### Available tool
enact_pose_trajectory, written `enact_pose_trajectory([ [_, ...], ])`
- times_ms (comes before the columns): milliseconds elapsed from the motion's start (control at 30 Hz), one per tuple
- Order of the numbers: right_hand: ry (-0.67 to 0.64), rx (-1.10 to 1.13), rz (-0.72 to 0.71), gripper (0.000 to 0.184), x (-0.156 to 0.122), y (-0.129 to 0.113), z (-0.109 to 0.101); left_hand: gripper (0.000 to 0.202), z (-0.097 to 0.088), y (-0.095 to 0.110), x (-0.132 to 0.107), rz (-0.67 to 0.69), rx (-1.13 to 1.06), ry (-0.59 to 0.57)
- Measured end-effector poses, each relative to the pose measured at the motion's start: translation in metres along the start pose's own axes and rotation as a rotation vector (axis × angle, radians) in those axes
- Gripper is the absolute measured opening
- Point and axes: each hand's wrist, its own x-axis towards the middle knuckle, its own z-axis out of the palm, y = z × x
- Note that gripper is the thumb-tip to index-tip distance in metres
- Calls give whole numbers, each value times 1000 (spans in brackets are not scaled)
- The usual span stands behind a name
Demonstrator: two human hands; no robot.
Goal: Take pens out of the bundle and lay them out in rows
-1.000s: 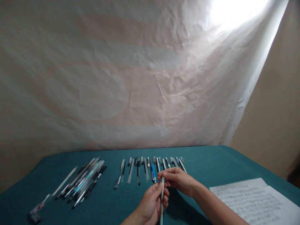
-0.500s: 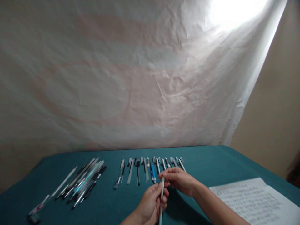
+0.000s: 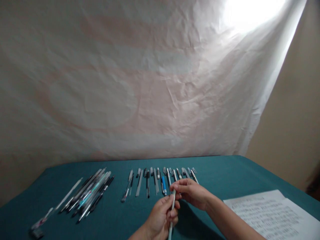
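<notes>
My left hand (image 3: 161,218) is wrapped round the barrel of a white pen (image 3: 171,216) that stands nearly upright, low in the middle of the view. My right hand (image 3: 191,192) pinches the top end of the same pen with thumb and fingers. Just behind my hands a row of pens and caps (image 3: 155,180) lies side by side on the teal table (image 3: 120,216).
A loose pile of pens (image 3: 87,195) lies at the left of the table, with one single pen (image 3: 45,218) further left. Sheets of written paper (image 3: 272,213) lie at the right front. A wrinkled white sheet (image 3: 140,83) hangs behind the table.
The white pen has slid a little lower in my left hand; both hands stay almost in place on it.
</notes>
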Motion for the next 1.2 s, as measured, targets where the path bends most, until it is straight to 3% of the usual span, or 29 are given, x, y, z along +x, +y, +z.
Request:
enact_pose_trajectory([
  [100, 24, 5, 2, 31, 0, 0, 2, 21, -2, 0, 1, 3, -26, 1],
  [300, 173, -226, -70, 33, 4, 6, 1, 22, -3, -2, 0, 3, -19, -6],
  [667, 69, -46, 3, 30, -1, -3, 3, 22, -2, -1, 1, 17, 14, -22],
  [967, 165, -217, -59, 35, 3, 5, 0, 23, -2, -2, 1, 10, -3, -20],
  [1200, 103, -67, 0, 27, 0, -1, -2, 23, -2, -2, 0, 9, 14, -33],
])
